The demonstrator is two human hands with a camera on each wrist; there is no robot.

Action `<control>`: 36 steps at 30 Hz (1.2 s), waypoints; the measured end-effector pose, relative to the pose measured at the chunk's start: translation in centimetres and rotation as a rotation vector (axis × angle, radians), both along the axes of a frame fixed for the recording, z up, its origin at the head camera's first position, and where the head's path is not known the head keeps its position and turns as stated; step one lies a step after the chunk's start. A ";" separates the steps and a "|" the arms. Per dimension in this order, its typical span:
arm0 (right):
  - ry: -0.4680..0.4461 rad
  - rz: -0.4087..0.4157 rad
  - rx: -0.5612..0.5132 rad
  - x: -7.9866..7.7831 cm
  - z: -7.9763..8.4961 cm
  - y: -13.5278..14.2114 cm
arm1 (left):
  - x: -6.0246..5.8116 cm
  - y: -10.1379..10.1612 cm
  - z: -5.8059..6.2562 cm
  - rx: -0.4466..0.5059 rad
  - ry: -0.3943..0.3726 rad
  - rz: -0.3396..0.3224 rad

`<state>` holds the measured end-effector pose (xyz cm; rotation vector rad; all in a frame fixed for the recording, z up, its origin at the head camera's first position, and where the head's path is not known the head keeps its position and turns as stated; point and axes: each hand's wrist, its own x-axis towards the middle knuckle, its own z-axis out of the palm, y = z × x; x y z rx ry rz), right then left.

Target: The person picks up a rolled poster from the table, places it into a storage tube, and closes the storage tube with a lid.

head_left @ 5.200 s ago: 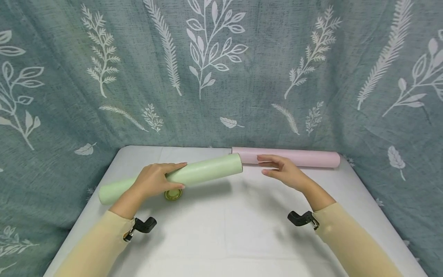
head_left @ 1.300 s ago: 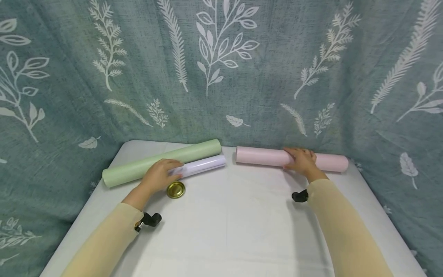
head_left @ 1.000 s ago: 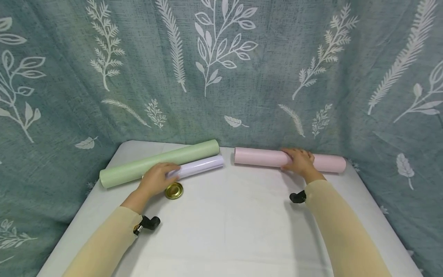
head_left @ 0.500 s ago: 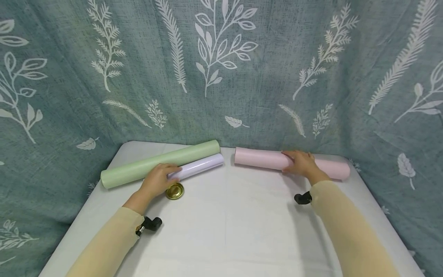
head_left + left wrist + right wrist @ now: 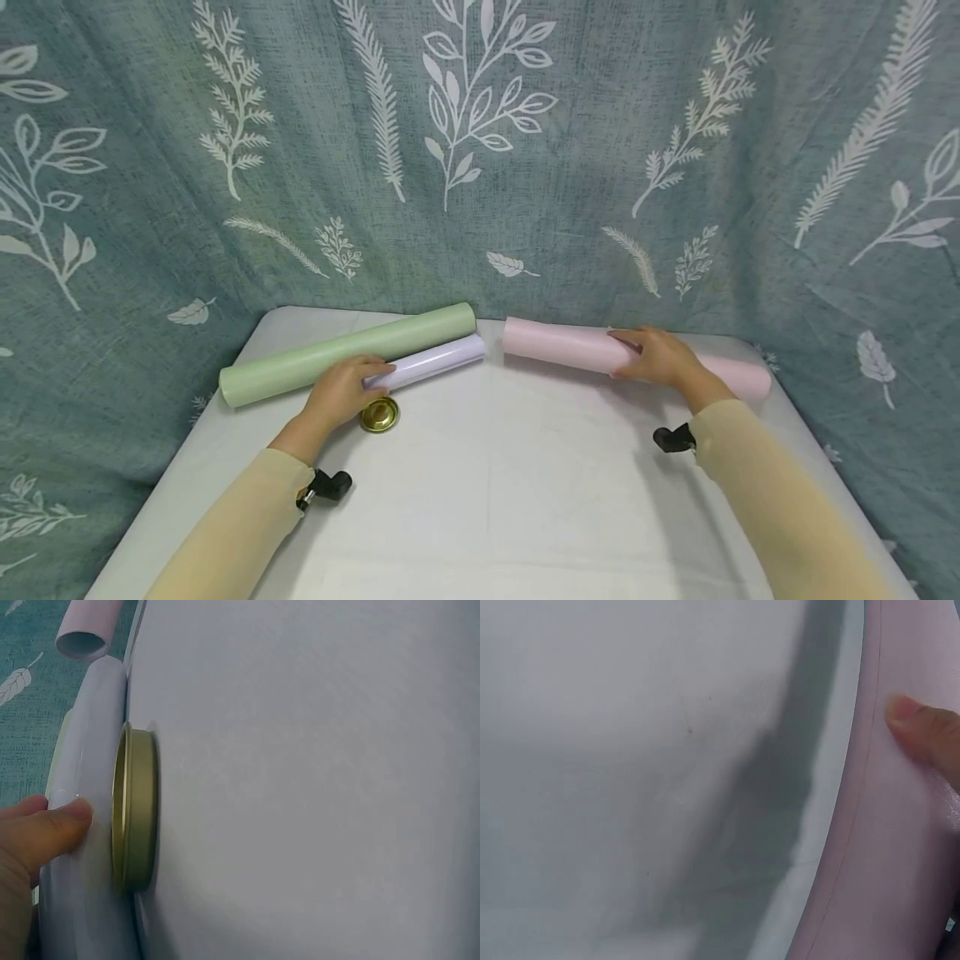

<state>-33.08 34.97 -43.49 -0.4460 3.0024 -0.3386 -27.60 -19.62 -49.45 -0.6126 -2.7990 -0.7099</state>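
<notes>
My left hand (image 5: 342, 392) rests over the near part of a glossy pale lavender roll (image 5: 437, 362), thumb on the near side and fingers on the far side. In the left wrist view the thumb (image 5: 67, 821) presses on that roll. Beside the thumb lies a shallow gold lid (image 5: 379, 414). My right hand (image 5: 660, 358) grips a pink roll (image 5: 562, 345) around its middle. The pink roll slants, its right end nearer to me. In the right wrist view the thumb (image 5: 915, 724) lies along its side, and a shadow falls on the table apart from it.
A longer, thicker green roll (image 5: 300, 369) lies just behind the lavender one. Everything is on a white-covered table (image 5: 487, 500). A teal curtain (image 5: 480, 242) with white leaf prints stands right behind the back edge and along both sides.
Earlier my left hand held the green roll, which now lies at the back. My right hand has since gripped the pink roll, swinging its right end toward me. The left hand stays on the lavender roll.
</notes>
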 end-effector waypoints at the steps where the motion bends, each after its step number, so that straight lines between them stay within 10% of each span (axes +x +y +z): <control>1: 0.012 0.004 -0.004 0.2 0.1 0.0 | 0.0 0.0 0.0 -0.006 0.004 -0.003; 36: 0.188 0.186 -0.197 6.5 2.4 -1.5 | 3.4 -3.4 4.4 0.114 0.044 -0.045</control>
